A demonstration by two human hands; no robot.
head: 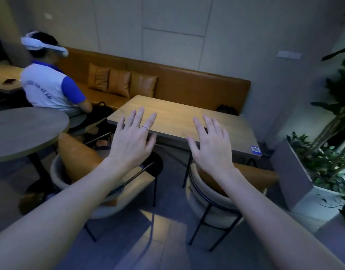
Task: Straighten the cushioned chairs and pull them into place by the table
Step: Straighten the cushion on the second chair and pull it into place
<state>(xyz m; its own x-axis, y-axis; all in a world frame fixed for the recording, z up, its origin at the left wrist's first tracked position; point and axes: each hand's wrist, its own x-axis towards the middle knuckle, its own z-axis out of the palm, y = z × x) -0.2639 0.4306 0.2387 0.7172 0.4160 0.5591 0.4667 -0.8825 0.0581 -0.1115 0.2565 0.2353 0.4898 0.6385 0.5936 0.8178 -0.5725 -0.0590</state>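
Note:
Two cushioned chairs stand in front of a rectangular wooden table. The left chair is turned askew, and its orange cushion leans up against the backrest. The right chair sits close to the table edge, with an orange cushion on its seat. My left hand hovers above the left chair, fingers spread, a ring on one finger. My right hand hovers above the right chair, also spread. Neither hand touches anything.
A round grey table stands at the left. A person in a white and blue shirt sits behind it. An orange bench with cushions runs along the wall. A planter with plants is at the right.

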